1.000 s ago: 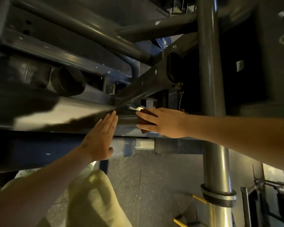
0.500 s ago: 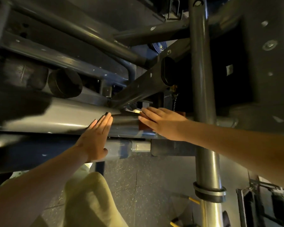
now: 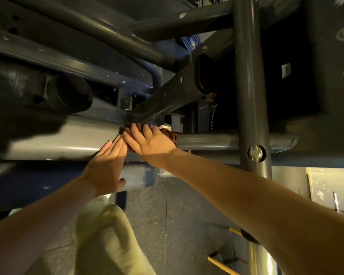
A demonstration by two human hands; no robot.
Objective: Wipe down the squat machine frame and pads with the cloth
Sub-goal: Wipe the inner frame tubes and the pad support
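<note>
Wiping under way: right hand [image 3: 151,141] flat, pressing brown cloth [image 3: 172,135] onto horizontal frame tube [image 3: 207,140]; left hand [image 3: 105,165] open, bracing; pads apparently remaining.

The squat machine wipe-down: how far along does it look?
Done: nothing provable; no tube looks visibly cleaner. In hand: the right hand presses a reddish-brown cloth onto the grey horizontal frame tube, while the left hand lies flat beside it. Left: the grey upright post, upper tubes and pads.

open: floor [image 3: 183,215] gap below horizontal tube [image 3: 207,140] | blocked: upright post [image 3: 248,96] right, diagonal beam [image 3: 167,98] above, roller pad [image 3: 68,94] left
</note>
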